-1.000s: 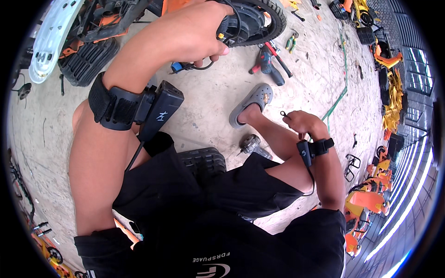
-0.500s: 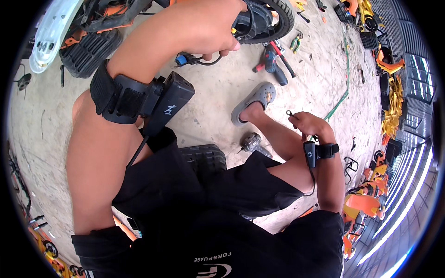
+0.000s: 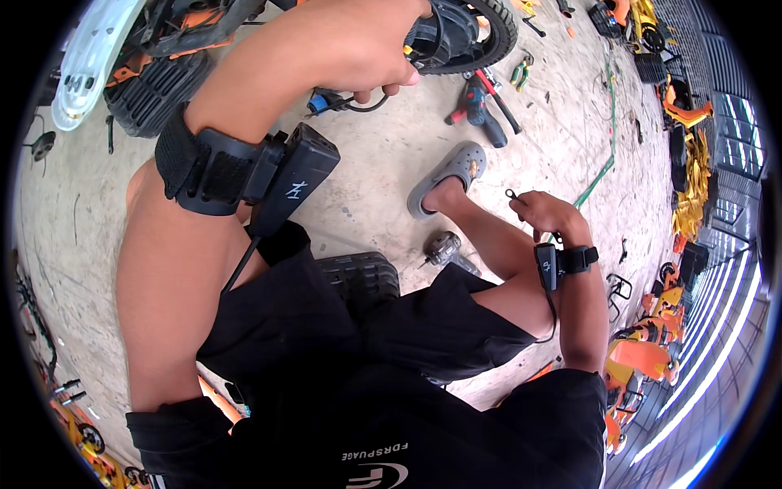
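My left hand (image 3: 368,55) reaches across to the top of the view, against the hub side of a black-tyred wheel (image 3: 468,50). Its fingers are curled; what they grip is hidden beneath the hand. A black cable with a blue connector (image 3: 318,103) hangs just under those fingers. Over my bent leg, my right hand (image 3: 547,213) is closed around a small dark wrench (image 3: 511,195), whose ring end sticks out past the fingers. That hand stays apart from the wheel.
A cordless drill (image 3: 481,110) and a red-handled tool (image 3: 501,102) lie below the wheel, pliers (image 3: 522,73) beside them. Another power tool (image 3: 444,248) rests between my legs, near a black tyre (image 3: 358,273). Orange-and-black vehicle parts (image 3: 159,90) stand at upper left; a green hose (image 3: 609,155) crosses the floor.
Both hands stay nearly in place. The right hand with the wrench has shifted very slightly up and to the right; the wheel appears slightly turned.
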`<state>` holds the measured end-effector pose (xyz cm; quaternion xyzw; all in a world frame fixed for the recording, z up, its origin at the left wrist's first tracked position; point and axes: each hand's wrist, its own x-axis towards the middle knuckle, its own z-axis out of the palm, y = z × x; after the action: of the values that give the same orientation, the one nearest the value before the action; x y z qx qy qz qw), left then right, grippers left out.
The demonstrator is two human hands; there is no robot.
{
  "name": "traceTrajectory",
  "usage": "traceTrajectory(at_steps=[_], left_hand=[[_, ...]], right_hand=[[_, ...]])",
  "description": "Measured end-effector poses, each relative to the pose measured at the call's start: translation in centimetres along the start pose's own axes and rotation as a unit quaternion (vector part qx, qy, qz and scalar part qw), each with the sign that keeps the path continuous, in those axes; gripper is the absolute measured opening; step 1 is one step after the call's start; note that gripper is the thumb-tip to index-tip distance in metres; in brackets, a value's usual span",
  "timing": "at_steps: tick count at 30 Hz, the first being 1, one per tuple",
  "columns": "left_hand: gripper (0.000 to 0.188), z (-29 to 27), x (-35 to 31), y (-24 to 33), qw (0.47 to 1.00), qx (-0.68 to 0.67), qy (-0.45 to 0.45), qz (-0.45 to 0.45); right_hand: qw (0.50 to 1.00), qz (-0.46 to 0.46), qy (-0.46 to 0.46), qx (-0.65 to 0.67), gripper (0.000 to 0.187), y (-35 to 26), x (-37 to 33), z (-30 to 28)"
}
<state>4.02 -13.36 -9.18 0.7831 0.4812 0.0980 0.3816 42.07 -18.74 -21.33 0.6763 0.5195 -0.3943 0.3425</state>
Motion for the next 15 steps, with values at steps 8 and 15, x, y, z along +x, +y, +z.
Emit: traceTrajectory(at_steps=[8, 15], left_hand=[[0.037, -0.8, 1.1, 0.9, 0.992, -0.027, -0.068, -0.103], [0.063, 2.6, 1.9, -2.9, 0.997, -0.059, 0.041, -0.036]], right_hand=[[1.0, 0.011, -0.016, -0.015, 0.046, -1.2, -0.8, -0.1], [0.999, 0.018, -0.016, -0.031, 0.046, -1.2, -0.6, -0.2]])
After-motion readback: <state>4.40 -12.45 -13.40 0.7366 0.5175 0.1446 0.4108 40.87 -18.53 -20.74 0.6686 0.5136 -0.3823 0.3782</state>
